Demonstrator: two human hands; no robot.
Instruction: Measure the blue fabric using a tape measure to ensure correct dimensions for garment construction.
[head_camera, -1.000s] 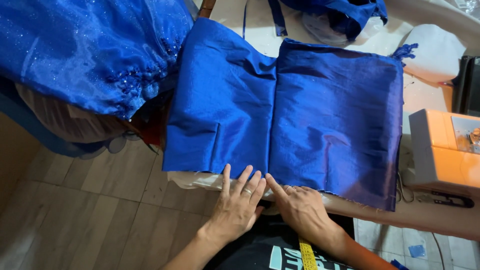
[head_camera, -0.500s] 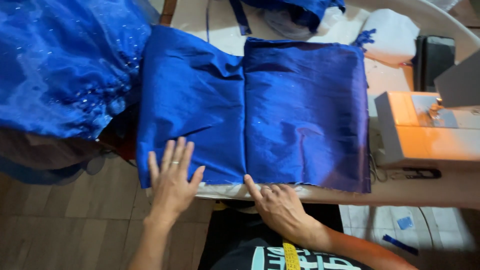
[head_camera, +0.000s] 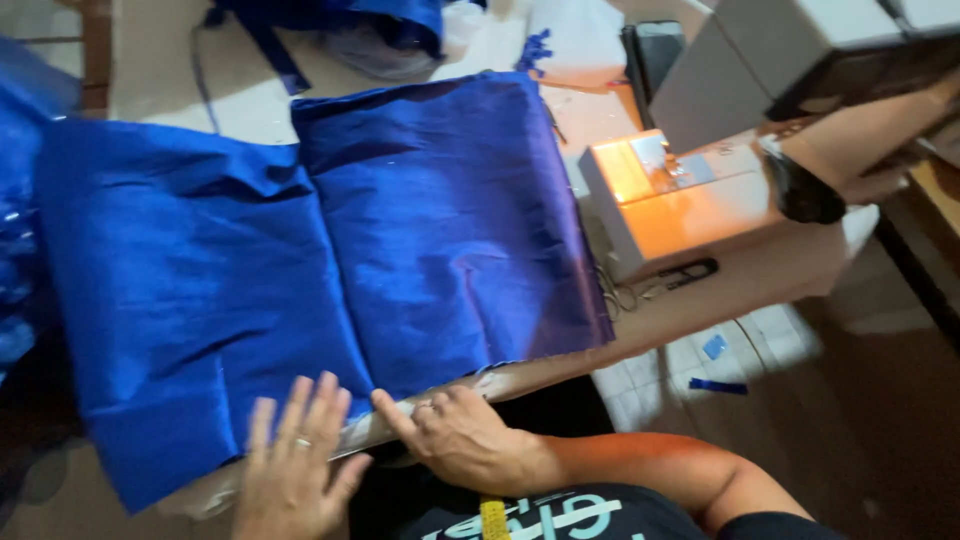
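Observation:
A large sheet of shiny royal-blue fabric (head_camera: 330, 260) lies spread over the table, with a fold line down its middle. My left hand (head_camera: 295, 465) lies flat with fingers spread on the fabric's near edge and wears a ring. My right hand (head_camera: 455, 435) rests just right of it on the table's near rim, with its fingertips touching the fabric's hem. Neither hand grips anything.
A white sewing machine (head_camera: 680, 195) lit orange stands at the right, with black-handled scissors (head_camera: 685, 272) in front of it. Another person's forearm with a black watch (head_camera: 800, 185) reaches in at the upper right. More blue cloth (head_camera: 340, 20) lies at the table's far side.
My left hand has drawn back toward the near edge and closer to my right hand. The view has swung right, and another person's arm now shows.

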